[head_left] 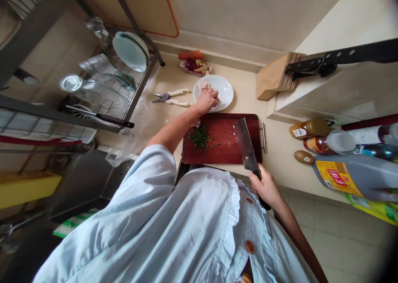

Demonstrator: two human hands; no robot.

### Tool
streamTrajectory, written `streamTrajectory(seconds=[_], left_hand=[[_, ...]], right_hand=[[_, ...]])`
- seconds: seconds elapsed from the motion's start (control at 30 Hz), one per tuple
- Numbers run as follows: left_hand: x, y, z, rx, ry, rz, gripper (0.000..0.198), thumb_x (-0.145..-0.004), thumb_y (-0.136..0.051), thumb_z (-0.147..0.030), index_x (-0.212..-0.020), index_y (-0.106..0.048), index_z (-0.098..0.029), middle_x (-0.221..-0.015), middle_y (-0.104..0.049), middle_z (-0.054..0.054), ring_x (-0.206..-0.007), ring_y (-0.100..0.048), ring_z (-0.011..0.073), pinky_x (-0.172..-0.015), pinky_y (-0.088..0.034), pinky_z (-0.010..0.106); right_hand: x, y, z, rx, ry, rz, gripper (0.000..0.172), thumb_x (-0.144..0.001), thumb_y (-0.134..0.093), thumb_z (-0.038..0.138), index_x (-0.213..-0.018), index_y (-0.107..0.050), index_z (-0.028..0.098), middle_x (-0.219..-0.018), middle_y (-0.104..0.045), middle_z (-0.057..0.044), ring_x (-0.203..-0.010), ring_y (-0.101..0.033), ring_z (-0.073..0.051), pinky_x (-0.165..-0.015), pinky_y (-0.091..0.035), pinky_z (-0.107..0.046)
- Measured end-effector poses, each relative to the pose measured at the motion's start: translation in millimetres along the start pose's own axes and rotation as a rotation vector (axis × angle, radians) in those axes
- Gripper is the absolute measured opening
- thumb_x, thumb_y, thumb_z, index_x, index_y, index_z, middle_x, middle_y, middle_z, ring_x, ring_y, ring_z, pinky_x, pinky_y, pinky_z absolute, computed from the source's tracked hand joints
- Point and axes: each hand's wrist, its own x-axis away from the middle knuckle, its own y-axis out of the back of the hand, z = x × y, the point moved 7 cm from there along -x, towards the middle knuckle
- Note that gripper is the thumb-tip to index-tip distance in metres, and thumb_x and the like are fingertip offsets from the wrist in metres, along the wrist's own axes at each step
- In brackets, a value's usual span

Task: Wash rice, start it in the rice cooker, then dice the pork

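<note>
My right hand (pixel 263 184) is wrapped round the black handle of a cleaver (pixel 245 145), whose broad blade lies over the right part of a red-brown cutting board (pixel 224 154). Over a white plate (pixel 226 93), my left hand (pixel 207 100) has its fingers bent together at some pale pink meat (pixel 203 85); what lies under the fingertips is hidden. Chopped green pieces (pixel 200 138) are heaped on the board's left part, with a bit of pink meat (pixel 195 123) at its upper left edge. Small pale scraps dot the middle of the board.
White-handled shears (pixel 174 97) lie left of the plate. Behind it are a carrot (pixel 191 55) and a small tray of vegetables (pixel 195 66). A knife block (pixel 273 76) stands at the right, bottles and jars (pixel 309 128) further right. A dish rack (pixel 144 84) and sink are left.
</note>
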Motion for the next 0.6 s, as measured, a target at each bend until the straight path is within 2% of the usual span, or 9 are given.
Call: streamTrajectory(seconds=[0.17,0.33,0.43,0.6], left_hand=[[-8,-9.7,6,-0.002,0.016,0.039,0.031,-0.075,-0.056,-0.017,-0.050,-0.038,-0.017,-0.068,-0.048,0.004,-0.091,-0.051,0.0245,-0.094,-0.029,0.045],[-8,-1.0,8,0.091,0.022,0.003,0.029,-0.071,-0.061,-0.017,-0.049,-0.044,-0.018,-0.063,-0.045,0.002,-0.091,-0.050,0.0241,-0.099,-0.025,0.045],[-1,17.2,8,0.140,0.077,-0.043,0.022,-0.066,-0.067,-0.016,-0.051,-0.051,-0.018,-0.064,-0.048,0.003,-0.095,-0.048,0.0256,-0.096,-0.030,0.043],[31,68.9,6,0.293,0.257,-0.286,0.016,-0.063,-0.073,-0.014,-0.057,-0.059,-0.018,-0.066,-0.052,0.002,-0.084,-0.052,0.0204,-0.083,-0.039,0.033]], right_hand=[[-1,2,2,-0.010,0.002,-0.040,0.021,-0.081,-0.052,0.040,-0.092,-0.054,0.022,-0.052,-0.049,0.004,-0.044,-0.046,-0.013,-0.044,-0.037,-0.025],[-4,4,2,-0.020,0.001,-0.026,0.020,-0.081,-0.052,0.039,-0.091,-0.053,0.022,-0.050,-0.047,0.005,-0.043,-0.046,-0.013,-0.043,-0.037,-0.024],[-8,3,1,-0.012,-0.006,0.025,0.019,-0.084,-0.049,0.038,-0.094,-0.051,0.023,-0.048,-0.044,0.007,-0.040,-0.044,-0.012,-0.042,-0.037,-0.023],[-18,5,2,-0.028,0.006,0.105,0.021,-0.085,-0.049,0.040,-0.096,-0.049,0.023,-0.048,-0.043,0.007,-0.038,-0.044,-0.011,-0.038,-0.037,-0.022]])
